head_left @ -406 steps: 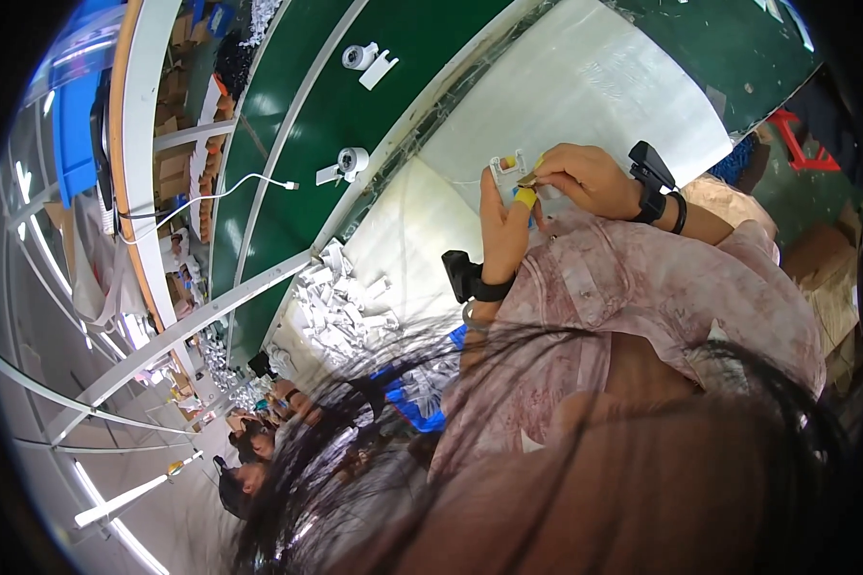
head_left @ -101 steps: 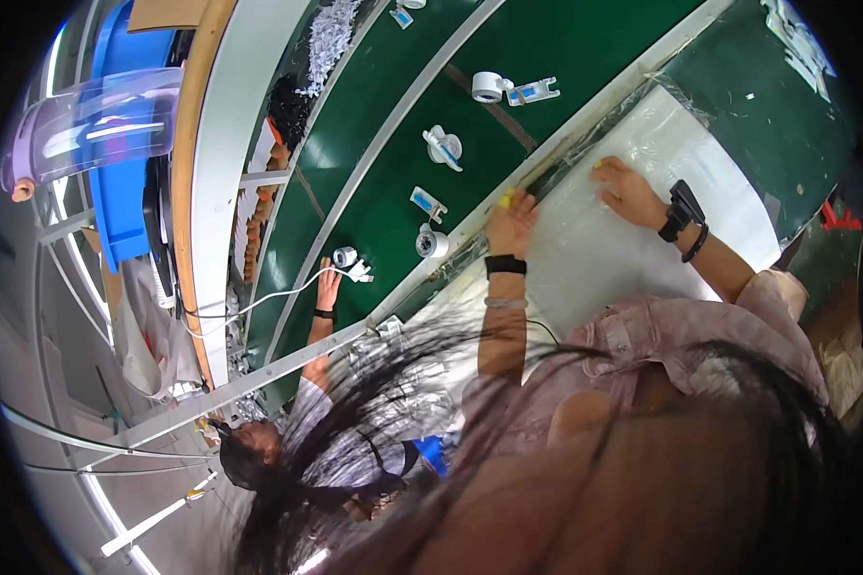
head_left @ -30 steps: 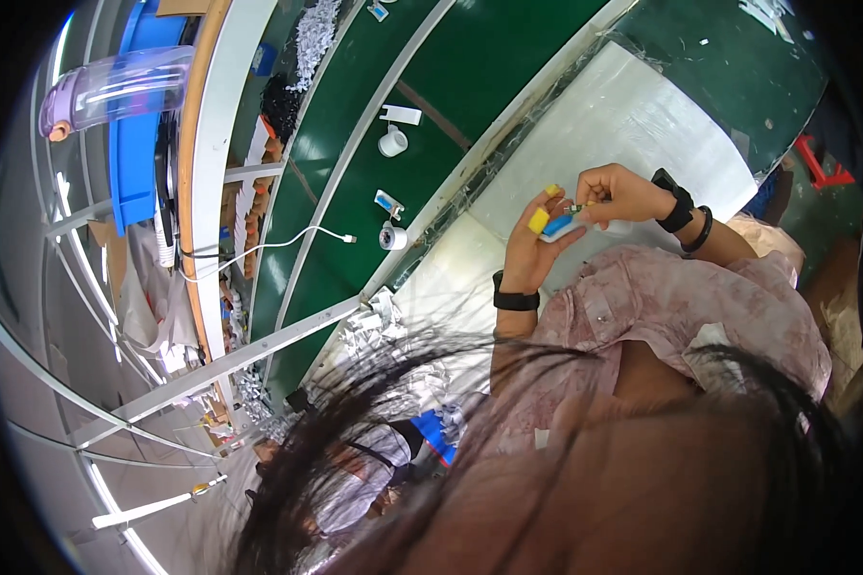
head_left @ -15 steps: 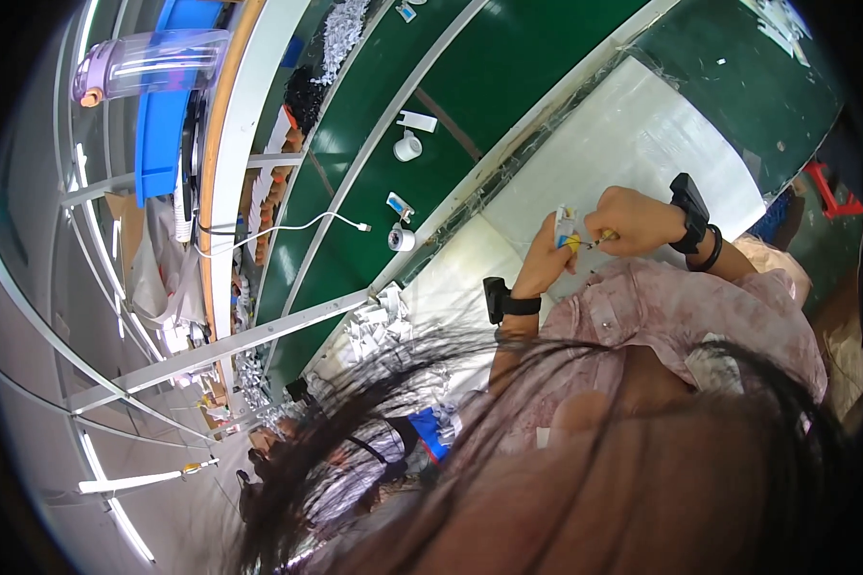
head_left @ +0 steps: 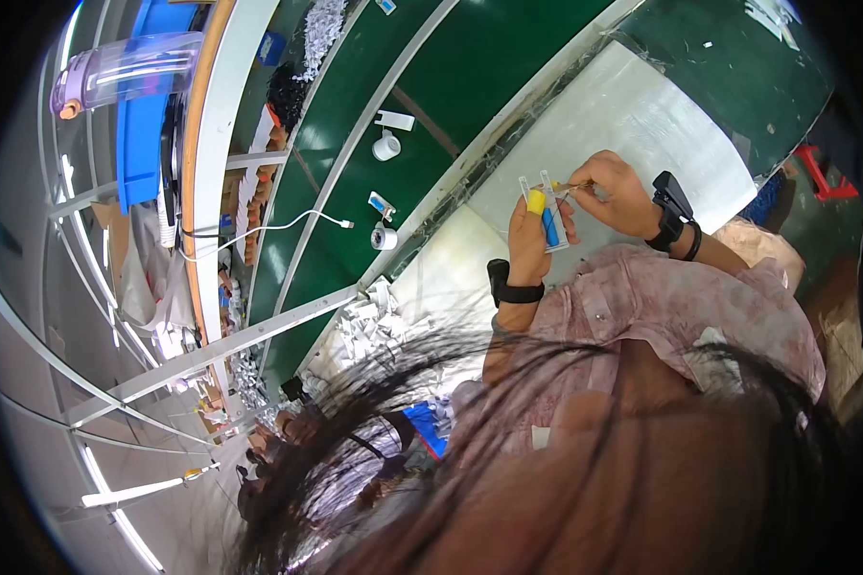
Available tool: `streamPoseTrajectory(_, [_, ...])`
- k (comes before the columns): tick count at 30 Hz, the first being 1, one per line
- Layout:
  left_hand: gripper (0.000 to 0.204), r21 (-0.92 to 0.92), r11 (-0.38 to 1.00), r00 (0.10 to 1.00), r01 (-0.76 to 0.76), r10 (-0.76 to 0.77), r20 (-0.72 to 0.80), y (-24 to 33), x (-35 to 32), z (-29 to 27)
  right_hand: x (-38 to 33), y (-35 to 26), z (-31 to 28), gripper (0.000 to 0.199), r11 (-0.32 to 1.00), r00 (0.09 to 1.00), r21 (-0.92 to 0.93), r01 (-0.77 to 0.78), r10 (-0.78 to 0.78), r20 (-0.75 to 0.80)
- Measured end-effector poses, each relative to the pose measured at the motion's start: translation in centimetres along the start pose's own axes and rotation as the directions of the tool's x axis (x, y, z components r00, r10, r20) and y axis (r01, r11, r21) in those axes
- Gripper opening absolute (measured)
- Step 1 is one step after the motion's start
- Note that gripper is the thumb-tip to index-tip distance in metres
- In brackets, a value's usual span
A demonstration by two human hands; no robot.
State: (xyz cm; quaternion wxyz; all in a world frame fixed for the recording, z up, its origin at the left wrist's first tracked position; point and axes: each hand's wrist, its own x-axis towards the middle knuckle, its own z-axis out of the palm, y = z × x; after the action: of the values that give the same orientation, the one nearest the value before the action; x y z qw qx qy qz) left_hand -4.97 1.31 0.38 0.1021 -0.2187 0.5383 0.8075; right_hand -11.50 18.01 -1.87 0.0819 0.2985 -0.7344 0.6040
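My left hand (head_left: 527, 240) is closed around a small white plastic housing (head_left: 557, 245) with a blue block (head_left: 549, 227) in it. A yellow cover (head_left: 536, 201) sits at the tip of the left thumb, against the housing. Two pale narrow strips (head_left: 546, 179) stick up from its far end. My right hand (head_left: 618, 196) is just to the right, thumb and forefinger pinched on a thin, partly yellowish piece (head_left: 566, 188) that reaches to the housing's far end. The piece is too small to name. Both hands are above a white sheet (head_left: 633, 115) on the bench.
Beyond the bench edge runs a green conveyor (head_left: 441, 105) bearing a white round part (head_left: 386, 146), another round part (head_left: 384, 237) and a small blue-and-white part (head_left: 382, 205). White pieces (head_left: 369, 321) are heaped at left. A white cable (head_left: 288, 228) hangs over the conveyor.
My left hand has turned, so the housing's blue side and strips show. The right hand has moved up and shifted from a fist-like hold to a fingertip pinch. The view has shifted slightly.
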Motion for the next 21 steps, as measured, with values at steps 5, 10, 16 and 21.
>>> streamPoseTrajectory(5, [0.031,0.017,0.999,0.999,-0.031,0.031,0.019,0.32,-0.59,0.06,-0.06,-0.26,0.24,0.017,0.999,0.998,0.028,0.041,-0.042,0.047])
streamPoseTrajectory(10, [0.033,0.000,0.989,0.985,-0.150,0.149,0.088,0.22,-0.66,0.21,-0.21,0.05,0.30,0.014,0.986,0.985,0.028,0.162,-0.163,0.058])
streamPoseTrajectory(16, [0.035,0.093,0.967,0.970,-0.237,0.230,0.083,0.06,-0.82,0.60,-0.09,-0.43,0.47,0.018,0.978,0.981,0.087,0.192,-0.190,-0.028])
streamPoseTrajectory(21, [0.036,0.092,0.959,0.962,-0.268,0.261,0.083,0.07,-1.00,0.83,-0.30,-0.31,0.42,0.017,0.979,0.986,0.122,0.165,-0.160,-0.047])
